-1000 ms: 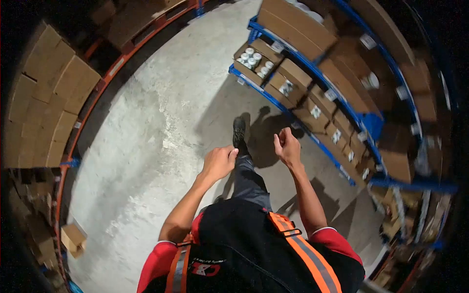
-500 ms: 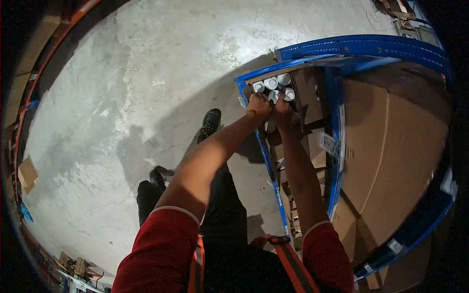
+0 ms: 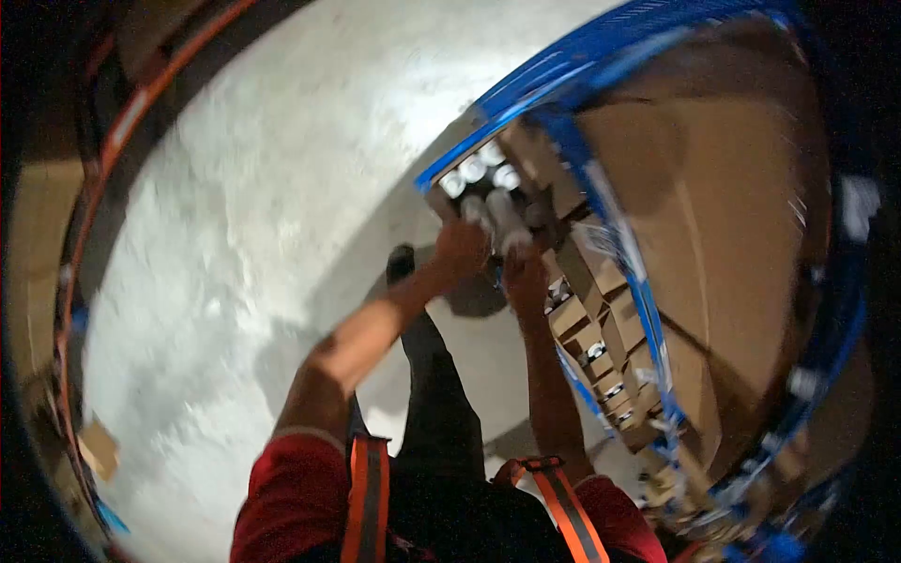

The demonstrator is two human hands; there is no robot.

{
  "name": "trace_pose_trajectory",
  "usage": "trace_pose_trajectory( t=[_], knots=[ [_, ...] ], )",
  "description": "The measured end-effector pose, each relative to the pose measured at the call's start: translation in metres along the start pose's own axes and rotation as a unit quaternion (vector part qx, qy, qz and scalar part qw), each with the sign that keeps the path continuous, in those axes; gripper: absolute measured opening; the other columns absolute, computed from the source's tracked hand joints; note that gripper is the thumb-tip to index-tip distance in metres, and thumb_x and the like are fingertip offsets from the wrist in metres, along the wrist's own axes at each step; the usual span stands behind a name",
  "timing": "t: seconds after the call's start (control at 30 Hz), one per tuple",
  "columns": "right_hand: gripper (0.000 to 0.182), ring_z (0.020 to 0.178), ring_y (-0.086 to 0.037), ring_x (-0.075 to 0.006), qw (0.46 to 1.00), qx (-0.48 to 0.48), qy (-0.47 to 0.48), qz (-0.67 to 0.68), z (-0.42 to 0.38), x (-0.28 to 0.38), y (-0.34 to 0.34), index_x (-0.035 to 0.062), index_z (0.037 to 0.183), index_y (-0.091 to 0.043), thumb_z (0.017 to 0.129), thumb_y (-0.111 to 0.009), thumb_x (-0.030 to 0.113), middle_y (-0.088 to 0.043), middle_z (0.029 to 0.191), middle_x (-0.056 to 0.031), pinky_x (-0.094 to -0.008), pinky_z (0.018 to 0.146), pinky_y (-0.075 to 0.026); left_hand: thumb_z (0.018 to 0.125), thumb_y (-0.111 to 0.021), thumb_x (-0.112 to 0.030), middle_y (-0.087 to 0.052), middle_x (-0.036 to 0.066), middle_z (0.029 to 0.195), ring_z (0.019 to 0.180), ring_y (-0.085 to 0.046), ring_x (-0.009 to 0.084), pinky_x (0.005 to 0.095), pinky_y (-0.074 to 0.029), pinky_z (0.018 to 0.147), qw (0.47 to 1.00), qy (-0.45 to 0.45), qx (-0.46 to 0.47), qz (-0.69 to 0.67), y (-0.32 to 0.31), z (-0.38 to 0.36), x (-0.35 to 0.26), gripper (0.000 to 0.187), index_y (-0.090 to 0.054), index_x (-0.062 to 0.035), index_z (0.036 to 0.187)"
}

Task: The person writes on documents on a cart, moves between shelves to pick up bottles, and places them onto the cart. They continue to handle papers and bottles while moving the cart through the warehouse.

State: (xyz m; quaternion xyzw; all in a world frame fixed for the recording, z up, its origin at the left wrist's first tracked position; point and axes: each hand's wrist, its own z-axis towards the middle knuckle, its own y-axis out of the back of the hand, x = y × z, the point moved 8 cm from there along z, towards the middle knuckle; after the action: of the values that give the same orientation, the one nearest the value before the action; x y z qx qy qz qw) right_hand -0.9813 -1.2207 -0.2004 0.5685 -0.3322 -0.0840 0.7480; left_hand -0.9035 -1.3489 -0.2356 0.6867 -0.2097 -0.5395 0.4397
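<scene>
My left hand (image 3: pixel 462 248) is closed around the lower end of a pale, blurred bottle (image 3: pixel 476 212). My right hand (image 3: pixel 526 274) grips a second translucent whitish bottle (image 3: pixel 508 221), which lies alongside the first. Both bottles are tilted over the near side of an open cardboard box (image 3: pixel 439 203). Inside that box stand several more bottles with white tops (image 3: pixel 472 169). Motion blur hides the fingers' details and any labels.
A blue metal rack (image 3: pixel 601 188) frames the box and runs toward me on the right. Several small cardboard boxes (image 3: pixel 589 338) with items in them line it. A large cardboard sheet (image 3: pixel 699 244) stands beyond. Concrete floor (image 3: pixel 282 206) stretches left, with an orange rack beam (image 3: pixel 117 141) along its edge.
Both hands have drawn back from the box toward me, bringing two bottles with them. The view has turned, and more of the small boxes along the rack now show.
</scene>
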Motion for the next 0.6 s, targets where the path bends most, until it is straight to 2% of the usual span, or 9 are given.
trace_pose_trajectory(
  t=[0.03,0.1,0.13,0.2,0.27,0.3,0.43,0.5,0.6],
  knots=[
    [0.03,0.095,-0.07,-0.0367,0.999,-0.006,-0.038,0.029,-0.039,0.01,0.033,0.003,0.124,-0.063,0.103,-0.061,0.024,-0.069,0.108,-0.0224,-0.0498,0.075,-0.057,0.093,-0.065,-0.031,-0.071,0.019,0.077,0.07,-0.072,0.034,0.0508,-0.056,0.059,0.995,-0.039,-0.084,0.023,0.043,-0.039,-0.034,0.028,-0.067,-0.0058,0.082],
    [0.014,0.071,-0.069,-0.0292,0.995,-0.089,-0.031,-0.04,-0.123,0.074,0.133,0.0056,0.097,-0.059,0.092,-0.072,0.008,-0.069,0.084,-0.0166,-0.0408,0.058,-0.054,0.095,-0.066,-0.038,-0.068,0.017,0.068,0.061,-0.069,0.0358,0.0509,-0.056,0.058,0.991,-0.012,-0.12,-0.053,0.102,-0.104,-0.088,0.035,-0.068,-0.0047,0.083],
    [0.023,0.059,-0.068,-0.0266,0.982,-0.15,-0.095,0.057,-0.173,0.108,0.185,0.0075,0.085,-0.054,0.086,-0.075,0.0,-0.068,0.073,-0.0128,-0.0362,0.052,-0.052,0.093,-0.067,-0.04,-0.068,0.02,0.067,0.063,-0.07,0.0389,0.049,-0.057,0.062,0.988,-0.066,-0.108,-0.084,0.143,-0.142,-0.126,0.038,-0.068,-0.0036,0.081],
    [0.019,0.053,-0.067,-0.0276,0.947,-0.266,-0.168,0.059,-0.269,0.182,0.288,0.0051,0.087,-0.059,0.086,-0.076,0.012,-0.067,0.066,-0.0114,-0.0398,0.05,-0.052,0.091,-0.068,-0.035,-0.071,0.02,0.075,0.065,-0.07,0.0366,0.0488,-0.055,0.059,0.981,-0.116,-0.141,-0.064,0.2,-0.213,-0.202,0.037,-0.07,-0.003,0.074],
    [0.018,0.053,-0.067,-0.0298,0.917,-0.343,-0.199,-0.04,-0.376,0.239,0.357,0.0057,0.088,-0.061,0.084,-0.076,0.014,-0.067,0.065,-0.0122,-0.0421,0.049,-0.053,0.091,-0.068,-0.033,-0.071,0.024,0.077,0.068,-0.071,0.0407,0.052,-0.054,0.063,0.994,-0.105,-0.006,0.003,0.226,-0.273,-0.268,0.037,-0.072,0.002,0.081],
    [0.017,0.053,-0.066,-0.0325,0.893,-0.377,-0.233,-0.08,-0.428,0.262,0.384,0.0077,0.09,-0.061,0.084,-0.074,0.018,-0.068,0.066,-0.0123,-0.0432,0.048,-0.052,0.092,-0.068,-0.032,-0.071,0.025,0.076,0.068,-0.071,0.0417,0.0522,-0.054,0.063,0.987,-0.157,0.021,-0.002,0.229,-0.306,-0.298,0.037,-0.072,0.0028,0.081],
    [0.022,0.05,-0.065,-0.036,0.823,-0.338,-0.427,-0.163,-0.634,0.339,0.439,0.0114,0.098,-0.059,0.087,-0.069,0.028,-0.067,0.062,-0.0133,-0.0466,0.046,-0.052,0.093,-0.066,-0.031,-0.07,0.027,0.073,0.067,-0.07,0.0439,0.0518,-0.054,0.063,0.949,-0.298,0.094,-0.032,0.229,-0.449,-0.417,0.038,-0.07,0.0051,0.082],
    [0.024,0.049,-0.065,-0.0359,0.758,-0.365,-0.506,-0.191,-0.755,0.369,0.453,0.0117,0.099,-0.057,0.086,-0.07,0.028,-0.065,0.057,-0.0125,-0.0472,0.047,-0.052,0.094,-0.066,-0.028,-0.07,0.027,0.075,0.067,-0.069,0.0444,0.0502,-0.053,0.062,0.916,-0.374,0.123,-0.079,0.207,-0.525,-0.471,0.037,-0.068,0.0067,0.081],
    [0.019,0.056,-0.067,-0.037,0.644,-0.427,-0.597,-0.215,-0.903,0.438,0.477,0.0095,0.096,-0.056,0.089,-0.069,0.021,-0.068,0.064,-0.0147,-0.0468,0.051,-0.053,0.094,-0.065,-0.026,-0.069,0.027,0.074,0.066,-0.068,0.0448,0.0495,-0.053,0.061,0.857,-0.454,0.223,-0.1,0.181,-0.631,-0.545,0.037,-0.067,0.0074,0.08]
  ],
)
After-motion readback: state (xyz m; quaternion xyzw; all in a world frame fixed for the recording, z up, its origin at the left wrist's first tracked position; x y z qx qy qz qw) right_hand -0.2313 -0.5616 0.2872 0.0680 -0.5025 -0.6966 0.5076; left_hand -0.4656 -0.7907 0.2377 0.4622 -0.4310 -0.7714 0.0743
